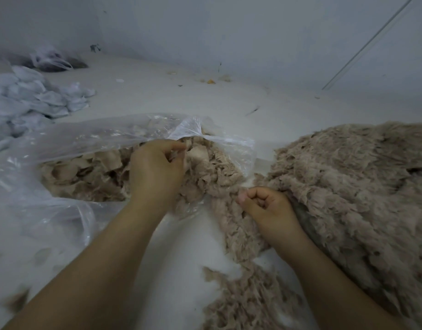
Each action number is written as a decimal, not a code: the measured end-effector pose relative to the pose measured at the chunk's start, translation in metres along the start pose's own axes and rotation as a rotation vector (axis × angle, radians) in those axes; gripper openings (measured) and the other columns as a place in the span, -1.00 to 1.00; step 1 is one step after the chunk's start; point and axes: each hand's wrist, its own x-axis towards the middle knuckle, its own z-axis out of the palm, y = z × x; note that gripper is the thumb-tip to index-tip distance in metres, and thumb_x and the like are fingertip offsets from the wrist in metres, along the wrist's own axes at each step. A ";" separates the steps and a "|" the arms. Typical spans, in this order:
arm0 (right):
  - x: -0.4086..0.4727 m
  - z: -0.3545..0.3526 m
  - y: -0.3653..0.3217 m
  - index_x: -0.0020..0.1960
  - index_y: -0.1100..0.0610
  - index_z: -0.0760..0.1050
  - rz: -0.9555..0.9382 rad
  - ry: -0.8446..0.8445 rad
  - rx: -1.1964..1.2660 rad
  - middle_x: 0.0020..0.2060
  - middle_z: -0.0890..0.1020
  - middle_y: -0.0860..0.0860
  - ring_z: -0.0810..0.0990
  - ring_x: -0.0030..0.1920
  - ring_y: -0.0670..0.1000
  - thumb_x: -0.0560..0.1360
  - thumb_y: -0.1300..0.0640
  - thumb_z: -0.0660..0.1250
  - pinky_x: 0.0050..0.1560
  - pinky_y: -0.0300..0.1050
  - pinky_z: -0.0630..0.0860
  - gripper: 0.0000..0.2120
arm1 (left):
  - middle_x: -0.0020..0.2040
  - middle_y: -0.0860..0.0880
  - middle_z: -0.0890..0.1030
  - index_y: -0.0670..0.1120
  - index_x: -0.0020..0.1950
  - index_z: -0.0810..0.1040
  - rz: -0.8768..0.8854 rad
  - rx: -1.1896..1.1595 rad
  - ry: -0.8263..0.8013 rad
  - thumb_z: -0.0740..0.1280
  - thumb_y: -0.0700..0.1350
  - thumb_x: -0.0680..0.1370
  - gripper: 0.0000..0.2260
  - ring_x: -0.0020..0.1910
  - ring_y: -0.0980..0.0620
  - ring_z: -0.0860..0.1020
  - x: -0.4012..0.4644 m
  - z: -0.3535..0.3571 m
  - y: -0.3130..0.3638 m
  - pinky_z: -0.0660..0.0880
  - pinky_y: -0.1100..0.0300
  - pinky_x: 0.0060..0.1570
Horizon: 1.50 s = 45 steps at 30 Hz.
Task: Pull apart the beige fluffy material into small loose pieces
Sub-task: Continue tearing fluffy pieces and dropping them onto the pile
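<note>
A big heap of beige fluffy material [353, 182] covers the right side of the white floor, with a strip of it trailing down to the bottom edge. A clear plastic bag [91, 139] lies at left centre, its mouth full of beige scraps [93, 172]. My left hand [155, 167] is at the bag's mouth and pinches a small tuft between thumb and fingers. My right hand [267, 208] is curled in a fist at the heap's left edge, gripping a strand of the fluff.
A pile of pale blue-white fabric pieces [29, 101] lies at the far left. Behind it sits a dark bundle in a plastic bag [55, 61]. A grey wall [229, 32] closes the back, with a thin rod [367, 44] leaning at the right. Small crumbs dot the floor.
</note>
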 end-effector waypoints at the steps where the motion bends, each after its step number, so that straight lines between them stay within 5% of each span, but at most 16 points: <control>1: 0.001 0.000 0.001 -0.26 0.12 0.58 0.006 -0.001 -0.003 -0.51 0.48 -0.08 0.35 -0.52 -0.18 0.54 0.24 0.38 -0.49 -0.34 0.31 -0.81 | -0.08 -0.08 0.68 -0.08 0.04 0.71 0.051 0.137 -0.002 0.41 -0.19 0.51 -0.86 -0.15 0.01 0.59 0.005 -0.004 -0.004 0.53 0.16 -0.06; 4: 0.003 -0.001 0.003 -0.24 0.09 0.60 0.021 0.011 0.004 -0.47 0.51 -0.01 0.41 -0.44 -0.07 0.53 0.24 0.39 -0.44 -0.29 0.35 -0.82 | -0.04 -0.19 0.60 -0.16 0.01 0.66 0.187 0.549 -0.142 0.34 -0.26 0.50 -0.85 -0.10 -0.23 0.56 0.011 -0.005 -0.010 0.53 -0.05 -0.17; 6: 0.003 -0.002 0.003 -0.22 0.08 0.61 0.034 0.014 0.007 -0.47 0.54 -0.05 0.45 -0.40 -0.05 0.53 0.24 0.38 -0.39 -0.26 0.39 -0.83 | -0.08 -0.20 0.50 -0.23 -0.10 0.56 0.351 0.704 -0.191 0.32 -0.32 0.43 -0.91 -0.16 -0.22 0.49 0.006 -0.001 -0.007 0.39 0.01 -0.36; 8: 0.005 -0.002 0.004 -0.17 0.08 0.63 0.047 0.019 0.008 -0.46 0.57 -0.09 0.49 -0.40 -0.10 0.53 0.25 0.38 -0.37 -0.30 0.43 -0.85 | -0.01 -0.22 0.50 -0.21 -0.10 0.57 0.628 0.721 -0.218 0.34 -0.32 0.36 -0.85 -0.08 -0.22 0.46 0.000 0.006 -0.005 0.30 0.05 -0.29; 10: 0.007 -0.002 0.005 -0.05 0.11 0.65 0.076 0.024 0.025 -0.40 0.62 -0.12 0.55 -0.37 -0.16 0.54 0.27 0.37 -0.33 -0.36 0.48 -0.89 | 0.17 -0.17 0.49 -0.08 0.10 0.59 0.848 0.713 -0.393 0.30 -0.21 0.37 -0.69 0.14 -0.21 0.41 -0.005 0.016 -0.007 0.41 -0.09 -0.04; 13: 0.011 -0.004 0.004 0.18 0.14 0.60 0.144 0.006 0.027 -0.17 0.69 -0.17 0.66 -0.17 -0.26 0.54 0.24 0.37 -0.21 -0.43 0.50 -0.78 | 0.43 -0.05 0.20 0.19 0.46 0.28 0.759 0.790 -0.802 0.21 -0.17 0.47 -0.42 0.41 -0.15 0.14 -0.003 0.028 -0.016 0.21 -0.47 0.25; 15: 0.013 -0.005 0.004 0.28 0.14 0.56 0.182 -0.011 -0.010 -0.12 0.66 -0.21 0.65 -0.14 -0.31 0.54 0.19 0.39 -0.21 -0.47 0.49 -0.69 | 0.49 -0.04 0.10 0.16 0.45 0.29 0.669 0.843 -0.885 0.22 -0.15 0.52 -0.48 0.45 -0.12 0.03 0.002 0.032 -0.024 0.21 -0.50 0.23; 18: 0.015 -0.005 0.006 0.31 0.16 0.53 0.207 -0.026 -0.064 -0.12 0.63 -0.22 0.63 -0.16 -0.34 0.53 0.14 0.40 -0.23 -0.50 0.46 -0.64 | 0.44 -0.12 0.25 -0.08 0.11 0.56 0.665 0.783 -0.813 0.25 0.00 0.57 -0.78 0.40 -0.12 0.14 0.010 0.031 -0.032 0.42 -0.34 0.12; 21: 0.016 -0.004 0.008 0.29 0.19 0.55 0.201 -0.012 -0.082 -0.12 0.64 -0.19 0.63 -0.17 -0.35 0.53 0.15 0.40 -0.23 -0.51 0.46 -0.65 | 0.22 -0.19 0.44 -0.20 -0.15 0.57 0.693 0.652 -0.723 0.30 -0.02 0.56 -0.74 0.24 -0.19 0.34 0.011 0.032 -0.039 0.52 -0.16 -0.08; 24: 0.015 -0.003 0.008 0.27 0.19 0.56 0.203 -0.012 -0.090 -0.12 0.65 -0.18 0.63 -0.14 -0.35 0.53 0.17 0.40 -0.21 -0.50 0.47 -0.68 | 0.19 -0.19 0.44 -0.20 -0.10 0.56 0.680 0.728 -0.709 0.27 -0.19 0.54 -0.88 0.21 -0.18 0.35 0.010 0.035 -0.041 0.51 -0.12 -0.05; 27: 0.015 -0.003 0.009 0.23 0.17 0.59 0.200 0.005 -0.092 -0.12 0.68 -0.15 0.66 -0.14 -0.28 0.53 0.17 0.40 -0.20 -0.47 0.49 -0.72 | 0.03 -0.19 0.44 -0.19 -0.13 0.50 0.705 0.669 -0.660 0.17 -0.32 0.40 -0.85 0.10 -0.20 0.39 0.007 0.036 -0.039 0.50 -0.07 -0.23; 33: 0.014 -0.003 0.010 0.19 0.16 0.61 0.182 0.023 -0.078 -0.13 0.71 -0.09 0.67 -0.14 -0.23 0.53 0.18 0.40 -0.18 -0.43 0.51 -0.76 | 0.22 -0.07 0.37 0.07 0.31 0.49 0.739 0.710 -0.756 0.28 0.03 0.55 -0.68 0.21 -0.10 0.33 0.007 0.039 -0.041 0.49 -0.03 -0.08; 36: 0.015 -0.004 0.011 0.18 0.14 0.62 0.178 0.019 -0.082 -0.13 0.70 -0.12 0.67 -0.13 -0.24 0.53 0.18 0.40 -0.17 -0.43 0.51 -0.76 | 0.13 -0.08 0.34 -0.06 0.11 0.57 0.696 0.706 -0.760 0.13 0.12 0.56 -0.64 0.15 -0.08 0.35 0.006 0.039 -0.037 0.50 -0.03 -0.06; 39: 0.014 -0.004 0.011 0.18 0.15 0.61 0.174 0.012 -0.092 -0.16 0.70 -0.12 0.67 -0.16 -0.23 0.53 0.19 0.40 -0.19 -0.42 0.51 -0.77 | 0.05 -0.11 0.37 -0.12 -0.16 0.56 0.644 0.609 -0.734 0.18 0.11 0.56 -0.65 0.03 -0.08 0.42 0.006 0.040 -0.033 0.50 0.00 -0.10; 45: 0.013 -0.004 0.010 0.17 0.13 0.62 0.168 -0.005 -0.114 -0.39 0.66 -0.15 0.59 -0.40 -0.23 0.54 0.20 0.38 -0.32 -0.39 0.47 -0.79 | -0.05 -0.18 0.45 -0.23 -0.18 0.54 0.645 0.594 -0.661 0.32 -0.26 0.50 -0.93 -0.07 -0.19 0.46 0.007 0.043 -0.040 0.49 -0.08 -0.19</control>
